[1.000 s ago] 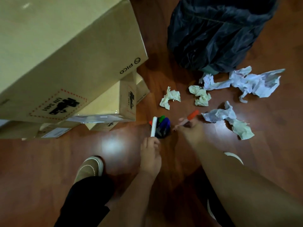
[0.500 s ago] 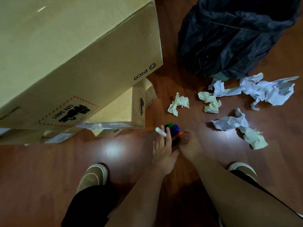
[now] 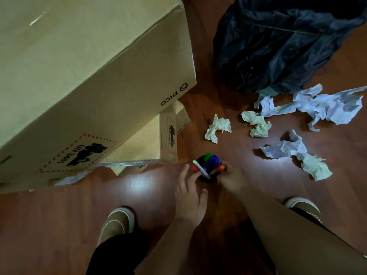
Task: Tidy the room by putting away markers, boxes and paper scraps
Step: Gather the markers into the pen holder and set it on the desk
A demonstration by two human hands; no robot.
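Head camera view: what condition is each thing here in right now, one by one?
Marker cup: upright on the floor, holding markers.
White marker: leaning across the cup's top.
Paper scraps: crumpled, loose on the floor.
Black bag: standing, slumped.
Big box: closed, tilted on smaller boxes.
Left hand: fingers spread, open.
Right hand: at the cup, grip unclear.

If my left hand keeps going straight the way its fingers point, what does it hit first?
Most likely the black marker cup: the left hand points up and slightly right, with its fingertips already beside the cup's near side, below the white marker. Whether they touch it is unclear from this view.
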